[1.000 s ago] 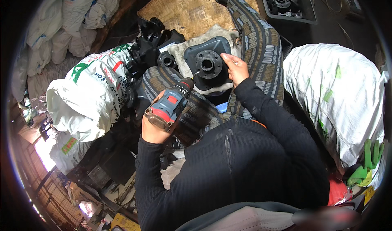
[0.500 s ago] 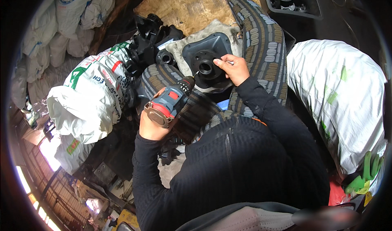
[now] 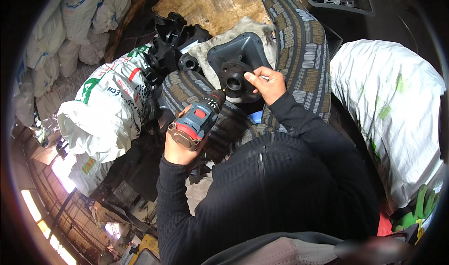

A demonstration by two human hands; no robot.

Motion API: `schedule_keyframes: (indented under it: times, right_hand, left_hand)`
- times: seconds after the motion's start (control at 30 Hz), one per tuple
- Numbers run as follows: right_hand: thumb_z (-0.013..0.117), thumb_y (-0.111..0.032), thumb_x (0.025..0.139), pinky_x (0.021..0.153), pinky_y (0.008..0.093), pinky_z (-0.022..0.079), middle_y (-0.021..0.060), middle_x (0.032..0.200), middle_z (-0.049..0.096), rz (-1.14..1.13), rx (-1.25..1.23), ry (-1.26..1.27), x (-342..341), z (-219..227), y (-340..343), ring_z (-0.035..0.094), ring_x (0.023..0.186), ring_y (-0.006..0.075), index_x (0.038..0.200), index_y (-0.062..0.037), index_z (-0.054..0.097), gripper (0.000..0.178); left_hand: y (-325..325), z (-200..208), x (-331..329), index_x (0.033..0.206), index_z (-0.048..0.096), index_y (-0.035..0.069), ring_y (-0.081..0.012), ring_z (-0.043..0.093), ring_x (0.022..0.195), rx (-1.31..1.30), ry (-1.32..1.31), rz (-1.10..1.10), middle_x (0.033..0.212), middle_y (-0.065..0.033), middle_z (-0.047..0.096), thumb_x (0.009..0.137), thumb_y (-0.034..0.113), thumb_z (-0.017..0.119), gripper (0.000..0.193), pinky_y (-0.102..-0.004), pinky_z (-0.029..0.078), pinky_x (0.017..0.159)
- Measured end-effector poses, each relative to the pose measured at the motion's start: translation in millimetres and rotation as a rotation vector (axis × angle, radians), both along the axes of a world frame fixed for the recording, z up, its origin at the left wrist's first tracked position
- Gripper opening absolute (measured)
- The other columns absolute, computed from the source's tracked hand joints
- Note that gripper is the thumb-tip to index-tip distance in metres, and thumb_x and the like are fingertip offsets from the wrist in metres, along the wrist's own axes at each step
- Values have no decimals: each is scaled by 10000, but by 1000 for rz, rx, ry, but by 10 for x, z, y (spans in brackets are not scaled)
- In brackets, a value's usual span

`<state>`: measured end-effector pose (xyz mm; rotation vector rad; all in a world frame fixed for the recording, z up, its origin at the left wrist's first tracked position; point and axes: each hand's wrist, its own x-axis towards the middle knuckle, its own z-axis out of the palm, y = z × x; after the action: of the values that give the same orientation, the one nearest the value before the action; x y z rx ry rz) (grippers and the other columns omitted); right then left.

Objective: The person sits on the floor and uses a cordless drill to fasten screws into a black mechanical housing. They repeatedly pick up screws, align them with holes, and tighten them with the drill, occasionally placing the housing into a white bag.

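Observation:
My left hand is wrapped round the grip of a blue-grey and red cordless drill. Its thin bit reaches the near left edge of the central opening in a round black flanged part. With thumb and fingers, my right hand grips that part's right side. A small pale rod-like end shows among those fingers; its kind cannot be told. The flanged part is tilted up at the near side of a square grey tray-like piece with a rounded rim.
Pale cloth lies under the grey piece, between my patterned trouser legs. Black moulded parts and a black ring are to the left. White sacks flank me; a parts bin stands at far right.
The flanged part has tilted up and come slightly nearer to me, baring more of the grey piece's inside. The drill has shifted a little right with my left hand.

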<state>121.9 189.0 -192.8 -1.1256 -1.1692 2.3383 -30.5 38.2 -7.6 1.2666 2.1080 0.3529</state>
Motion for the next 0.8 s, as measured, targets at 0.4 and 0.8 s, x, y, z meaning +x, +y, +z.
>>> schedule_keyframes:
  times: [0.4,0.8]
  right_hand:
    - [709,-258,884,494,196,458,-73,622,493,39,4,-49,-35,-95,15,454,555,3,825,-40,643,235]
    - [755,-309,806,700,308,530,158,839,700,99,245,-320,-263,-324,173,698,800,232,932,10,698,348]
  left_hand:
    - [-158,-246,-121,1210,564,8,-306,638,1040,-79,21,8,1147,-152,641,654,76,770,596,-366,495,924]
    - [326,-29,-122,1151,597,13,-321,627,1037,-189,15,-27,1116,-153,642,633,29,725,535,-373,487,914]
